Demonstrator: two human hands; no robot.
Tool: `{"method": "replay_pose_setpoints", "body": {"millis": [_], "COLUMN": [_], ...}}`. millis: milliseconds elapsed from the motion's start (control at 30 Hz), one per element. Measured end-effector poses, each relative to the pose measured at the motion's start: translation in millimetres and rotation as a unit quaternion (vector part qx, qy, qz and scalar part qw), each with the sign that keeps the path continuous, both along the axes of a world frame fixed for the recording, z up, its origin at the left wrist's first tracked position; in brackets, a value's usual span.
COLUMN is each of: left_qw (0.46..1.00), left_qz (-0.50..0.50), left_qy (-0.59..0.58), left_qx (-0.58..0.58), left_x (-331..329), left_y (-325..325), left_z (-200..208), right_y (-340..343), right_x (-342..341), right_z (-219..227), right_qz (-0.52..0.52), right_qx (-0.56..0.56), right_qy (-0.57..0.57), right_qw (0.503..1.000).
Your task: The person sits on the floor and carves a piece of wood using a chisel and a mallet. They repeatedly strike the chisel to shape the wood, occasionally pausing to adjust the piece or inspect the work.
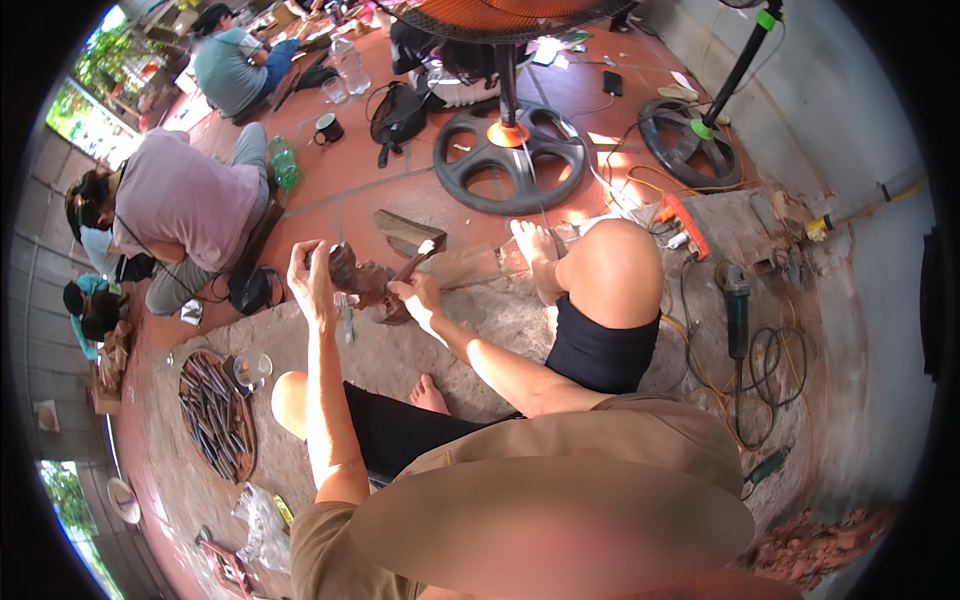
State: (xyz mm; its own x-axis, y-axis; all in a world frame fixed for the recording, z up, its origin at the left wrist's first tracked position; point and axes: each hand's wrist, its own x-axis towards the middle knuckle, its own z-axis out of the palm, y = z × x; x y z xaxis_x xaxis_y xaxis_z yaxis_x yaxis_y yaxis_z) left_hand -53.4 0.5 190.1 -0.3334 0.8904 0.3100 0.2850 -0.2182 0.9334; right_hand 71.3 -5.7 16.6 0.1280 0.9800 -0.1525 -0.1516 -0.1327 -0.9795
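A reddish-brown carved wooden piece [372,282] stands on the ground before me, between my two hands. My left hand [312,275] is raised at its left side, fingers bent and pressed together; anything in them is too small to tell. My right hand [418,300] is at its right side, closed around the lower end of a dark brown stick with a pale tip [412,262], which slants up to the right. Just below the carving lies a narrow greyish tool [347,325]. Behind the stick is an angular wood block [408,231].
A round tray [250,455] of many chisel-like tools lies at left, by a clear cup [254,369]. Ahead stands a fan base [450,190]. An angle grinder [737,315], cords and an orange power strip [686,228] lie at right. Several people sit at upper left.
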Motion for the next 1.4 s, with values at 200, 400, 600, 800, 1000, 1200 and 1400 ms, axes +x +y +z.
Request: {"method": "replay_pose_setpoints", "body": {"millis": [200, 400, 600, 800, 1000, 1200, 1400], "left_qw": [1.000, 0.998, 1.000, 1.000, 1.000, 0.999, 0.999], "left_qz": [-0.005, -0.027, -0.009, 0.004, 0.015, 0.010, -0.004], "left_qy": [0.003, -0.055, -0.010, 0.003, 0.025, -0.022, -0.040], "left_qx": [-0.010, -0.020, 0.003, -0.003, -0.005, -0.029, -0.010], "left_x": [2, -8, -8, -4, -3, -7, -7], "left_y": [-1, 4, 9, 6, 7, 10, 12], "left_z": [4, -2, -5, -4, -1, -6, -8], "right_y": [18, 26, 14, 10, 11, 9, 10], "right_x": [3, -9, 1, 2, 2, 15, 3], "right_z": [34, 18, 10, 6, 2, 4, 9], "right_qz": [-0.019, 0.028, 0.026, 0.000, 0.007, 0.092, -0.004], "right_qx": [0.054, 0.035, 0.041, 0.052, 0.066, 0.014, 0.017], "right_qy": [0.024, 0.052, -0.032, -0.040, -0.058, -0.107, 0.005], "right_qw": [0.998, 0.998, 0.998, 0.998, 0.996, 0.990, 1.000]}}
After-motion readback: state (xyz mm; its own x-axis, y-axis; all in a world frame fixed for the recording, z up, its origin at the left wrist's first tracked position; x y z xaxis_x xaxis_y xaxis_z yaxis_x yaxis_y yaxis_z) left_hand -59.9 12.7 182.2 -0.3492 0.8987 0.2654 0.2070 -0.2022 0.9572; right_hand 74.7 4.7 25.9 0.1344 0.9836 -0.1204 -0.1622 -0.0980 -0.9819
